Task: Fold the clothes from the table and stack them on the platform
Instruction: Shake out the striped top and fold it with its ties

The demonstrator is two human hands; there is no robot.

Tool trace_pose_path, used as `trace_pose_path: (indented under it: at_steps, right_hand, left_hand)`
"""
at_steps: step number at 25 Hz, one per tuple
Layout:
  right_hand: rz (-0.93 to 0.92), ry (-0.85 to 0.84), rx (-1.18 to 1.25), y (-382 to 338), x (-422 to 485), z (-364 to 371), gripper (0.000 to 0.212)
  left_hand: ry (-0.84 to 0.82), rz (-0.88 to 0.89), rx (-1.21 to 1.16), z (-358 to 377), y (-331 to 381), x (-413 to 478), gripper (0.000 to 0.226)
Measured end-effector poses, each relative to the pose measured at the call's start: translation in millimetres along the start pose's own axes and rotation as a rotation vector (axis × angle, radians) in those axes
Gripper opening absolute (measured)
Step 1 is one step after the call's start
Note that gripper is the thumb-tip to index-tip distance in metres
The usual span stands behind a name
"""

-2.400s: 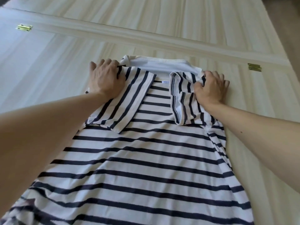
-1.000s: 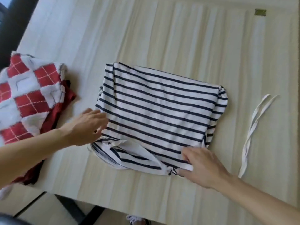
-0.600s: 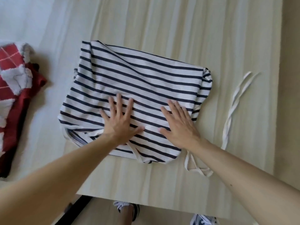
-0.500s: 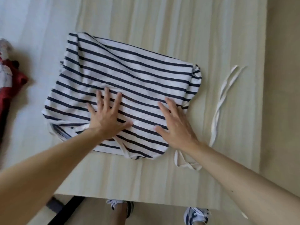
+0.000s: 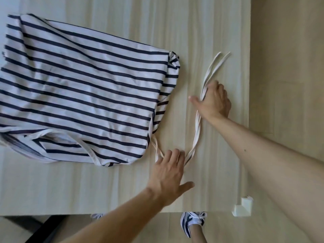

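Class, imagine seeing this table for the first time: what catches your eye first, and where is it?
The folded striped shirt fills the table's left half. To its right a white strap trails from the shirt's corner, with the right hand on its far part and the left hand on its near loop.

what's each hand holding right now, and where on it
Right hand grips the white tie straps partway along, short of their free ends. Left hand presses flat on their low loop; no clear grasp.
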State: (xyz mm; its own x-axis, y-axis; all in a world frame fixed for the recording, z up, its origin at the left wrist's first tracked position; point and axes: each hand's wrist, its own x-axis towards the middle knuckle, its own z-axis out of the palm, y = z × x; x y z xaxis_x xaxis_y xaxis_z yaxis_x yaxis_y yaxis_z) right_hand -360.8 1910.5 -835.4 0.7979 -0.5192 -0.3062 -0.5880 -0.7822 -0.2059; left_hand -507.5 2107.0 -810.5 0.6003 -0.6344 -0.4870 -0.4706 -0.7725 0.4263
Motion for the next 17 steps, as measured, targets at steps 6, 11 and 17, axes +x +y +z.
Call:
trace_pose_path:
  at_steps: [6, 11, 17]
  right_hand:
    - [0.044, -0.17, 0.189, -5, 3, -11, 0.029]
    - [0.185, -0.463, 1.225, -43, -32, -89, 0.015]
    - [-0.681, -0.599, 0.661, -169, -69, -174, 0.012]
  left_hand:
    - [0.024, -0.033, 0.082, 21, 17, 17, 0.046]
    - [0.196, -0.017, -0.432, -10, -2, 8, 0.009]
    - [0.277, -0.164, -0.975, -89, -49, -43, 0.031]
